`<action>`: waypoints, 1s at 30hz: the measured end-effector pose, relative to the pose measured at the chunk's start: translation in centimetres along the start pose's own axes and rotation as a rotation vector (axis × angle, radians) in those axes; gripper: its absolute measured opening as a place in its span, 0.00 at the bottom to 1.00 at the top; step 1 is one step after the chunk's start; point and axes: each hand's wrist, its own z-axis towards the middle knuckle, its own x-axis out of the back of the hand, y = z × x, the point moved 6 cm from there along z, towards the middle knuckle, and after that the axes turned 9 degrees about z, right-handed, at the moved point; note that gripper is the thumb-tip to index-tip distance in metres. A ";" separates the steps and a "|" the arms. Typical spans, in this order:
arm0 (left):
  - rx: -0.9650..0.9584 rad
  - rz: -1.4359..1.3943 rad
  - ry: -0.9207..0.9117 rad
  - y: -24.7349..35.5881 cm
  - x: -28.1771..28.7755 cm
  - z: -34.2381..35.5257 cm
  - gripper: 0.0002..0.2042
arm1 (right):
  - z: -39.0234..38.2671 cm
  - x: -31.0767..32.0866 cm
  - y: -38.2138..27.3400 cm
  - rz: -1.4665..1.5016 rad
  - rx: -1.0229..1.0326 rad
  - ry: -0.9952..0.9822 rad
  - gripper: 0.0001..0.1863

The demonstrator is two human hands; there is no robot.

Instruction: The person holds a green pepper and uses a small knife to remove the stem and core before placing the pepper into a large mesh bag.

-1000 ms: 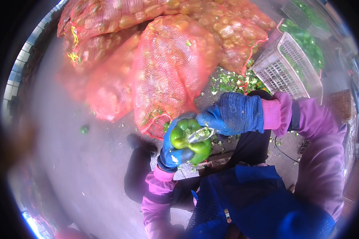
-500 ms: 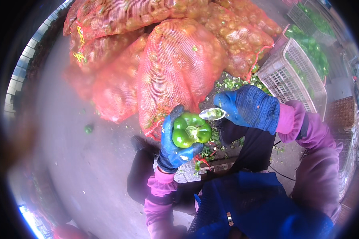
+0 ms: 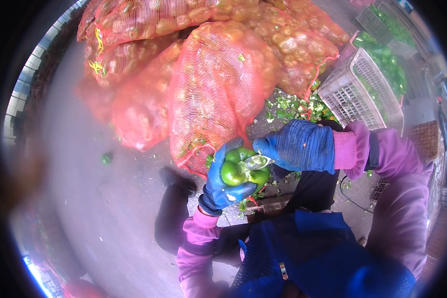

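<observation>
A green bell pepper (image 3: 232, 173) rests in my left hand (image 3: 217, 184), its blue-gloved fingers wrapped round the left side and underneath. The pepper's stem end faces up. My right hand (image 3: 294, 147), in a blue glove with a knitted back, is closed on a metal spoon (image 3: 258, 162). The spoon's bowl lies against the top of the pepper, beside the pale stem core, with green bits in it. Its handle is hidden in my right fingers. Just beyond my left hand lies the tied mouth of a red mesh sack (image 3: 203, 99).
More filled mesh sacks (image 3: 149, 22) are piled at the back. A pale plastic crate (image 3: 352, 89) with green peppers stands at the right. Chopped green scraps (image 3: 293, 105) litter the ground beside it. One small green piece (image 3: 106, 158) lies on the floor at left.
My right hand has moved left and slightly down, bringing the spoon from beside the pepper onto its stem end. My left hand still holds the pepper, slightly shifted.
</observation>
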 end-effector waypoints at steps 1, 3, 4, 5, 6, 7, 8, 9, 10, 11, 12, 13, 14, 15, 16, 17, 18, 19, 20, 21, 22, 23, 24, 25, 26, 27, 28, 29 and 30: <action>0.039 0.001 -0.001 0.4 -0.3 0.4 0.45 | 0.1 -0.2 0.2 -0.092 0.025 0.010 0.18; 0.029 -0.024 -0.087 -0.8 0.1 0.2 0.40 | 0.2 -0.6 0.2 -0.222 0.073 0.021 0.18; 0.025 -0.034 -0.125 -1.3 0.1 0.1 0.38 | 0.3 -0.8 0.1 -0.257 0.101 0.021 0.17; 0.083 -0.104 -0.188 -2.0 -0.1 0.2 0.38 | 0.4 -1.0 0.1 -0.292 0.128 0.022 0.17; 0.140 -0.175 -0.252 -2.6 -0.4 0.3 0.37 | 0.6 -1.5 0.3 -0.191 0.155 0.052 0.16; 0.201 -0.248 -0.322 -3.1 -1.0 0.4 0.37 | 0.7 -1.9 0.5 -0.088 0.173 0.084 0.16; 0.186 -0.246 -0.311 -3.1 -1.1 0.5 0.36 | 0.5 -2.0 0.7 0.015 0.191 0.116 0.15; 0.171 -0.246 -0.302 -3.1 -1.3 0.5 0.36 | 0.3 -2.1 1.4 0.058 0.111 0.139 0.14; 0.162 -0.242 -0.290 -3.0 -1.4 0.3 0.35 | 0.5 -1.4 1.2 0.107 0.032 0.163 0.14; 0.095 -0.241 -0.103 -1.5 -1.8 0.4 0.38 | 0.5 -0.9 1.1 0.157 -0.047 0.186 0.13; 0.110 -0.191 -0.132 -2.4 -1.1 0.5 0.42 | 0.5 0.0 1.6 0.480 -0.078 0.288 0.16; 0.102 -0.157 -0.100 -2.2 -1.0 0.9 0.43 | 0.7 1.3 2.5 0.794 -0.100 0.382 0.19; 0.094 -0.123 -0.068 -1.9 -1.0 1.1 0.44 | 0.5 2.1 2.4 0.707 -0.127 0.411 0.17; 0.055 -0.127 -0.074 -1.7 -1.0 1.3 0.43 | 0.2 2.9 2.3 0.616 -0.157 0.438 0.14; 0.012 -0.129 -0.080 -1.5 -0.8 1.6 0.43 | -0.2 3.7 2.3 0.526 -0.192 0.464 0.12; -0.024 -0.135 -0.090 -1.3 -0.8 1.8 0.43 | -1.4 3.2 1.8 0.317 -0.185 0.418 0.13; -0.031 -0.089 -0.077 -0.9 -0.8 1.8 0.43 | -2.2 2.8 1.0 0.110 -0.176 0.369 0.14; -0.037 -0.048 -0.065 -0.4 -0.9 1.9 0.43 | -3.0 2.7 0.5 0.077 -0.234 0.303 0.17; -0.043 -0.006 -0.053 -0.1 -0.9 1.9 0.43 | -3.2 2.3 0.4 0.039 -0.193 0.251 0.18; -0.045 0.005 -0.066 -0.1 -0.8 1.8 0.44 | -3.5 2.0 0.2 0.001 -0.151 0.198 0.18; -0.059 0.039 -0.075 0.1 -1.0 1.8 0.44 | -3.6 1.6 0.0 -0.038 -0.107 0.147 0.19; -0.072 0.074 -0.083 0.4 -1.3 1.8 0.44 | -3.5 1.3 -0.1 -0.028 -0.068 0.155 0.19; -0.086 0.109 -0.092 0.5 -1.5 1.8 0.44 | -3.1 0.4 0.2 -0.018 -0.030 0.162 0.19; -0.150 0.214 -0.113 0.4 -1.9 1.7 0.43 | -2.5 -0.2 0.3 -0.010 0.011 0.170 0.19; -0.100 0.168 -0.092 -0.1 -1.8 1.6 0.42 | -2.3 -0.5 0.2 -0.002 0.051 0.177 0.20; -0.050 0.123 -0.072 -0.5 -1.6 1.5 0.42 | -2.3 -0.5 0.0 -0.044 0.083 0.201 0.20; 0.010 0.081 -0.042 -1.1 -1.5 1.1 0.41 | -1.8 -1.7 0.9 0.005 -0.002 0.160 0.20; 0.011 0.068 -0.005 -1.3 -1.3 1.4 0.40 | -1.1 -2.8 1.9 0.040 -0.090 0.124 0.21; 0.019 0.054 0.034 -1.6 -1.2 1.3 0.39 | -0.5 -3.6 2.7 0.075 -0.177 0.087 0.21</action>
